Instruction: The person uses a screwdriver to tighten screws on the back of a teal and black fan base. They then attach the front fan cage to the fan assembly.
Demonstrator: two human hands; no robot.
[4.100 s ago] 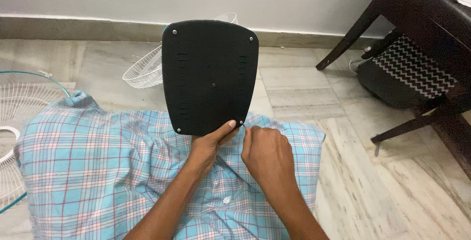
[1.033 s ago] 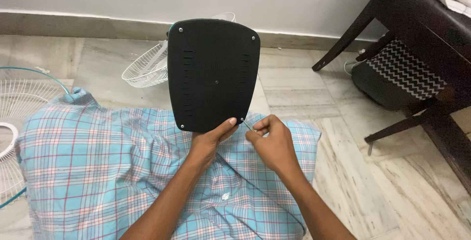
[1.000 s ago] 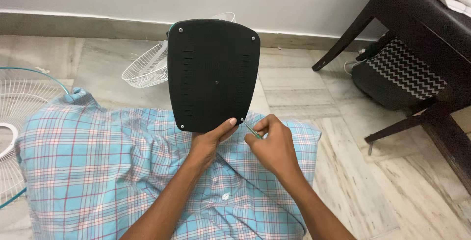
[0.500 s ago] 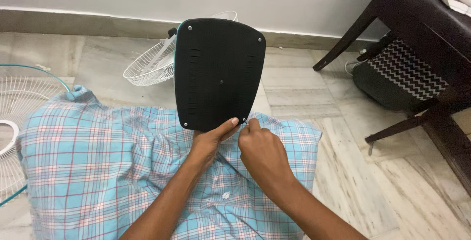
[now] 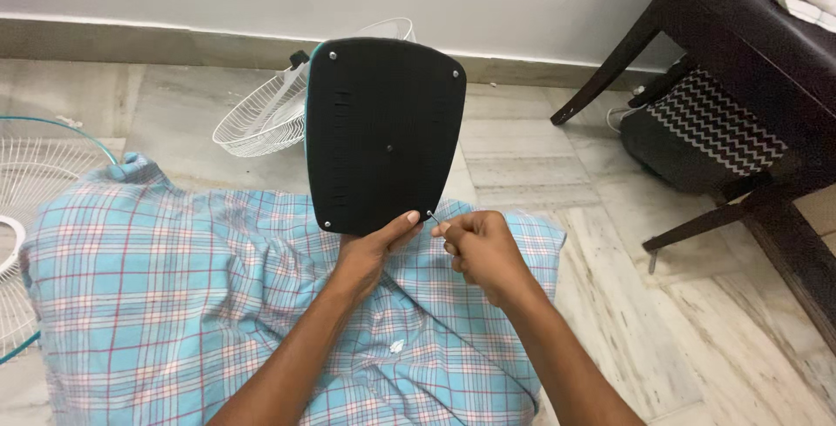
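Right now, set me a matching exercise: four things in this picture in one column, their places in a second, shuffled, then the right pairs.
Things:
1. black base plate
2. white wire fan guard
3. blue checked cloth
4. dark wooden chair

Places:
A. spread on the floor under both arms
B. top right, by the wall
C. held upright at its lower edge by the left hand
D. lying on the floor behind the plate, near the wall

Pairs: 1-C, 2-D, 3-A, 4-B

The left hand grips the black base plate upright over a checked cloth, the right hand pinching a thin tool (tip at the plate's corner).
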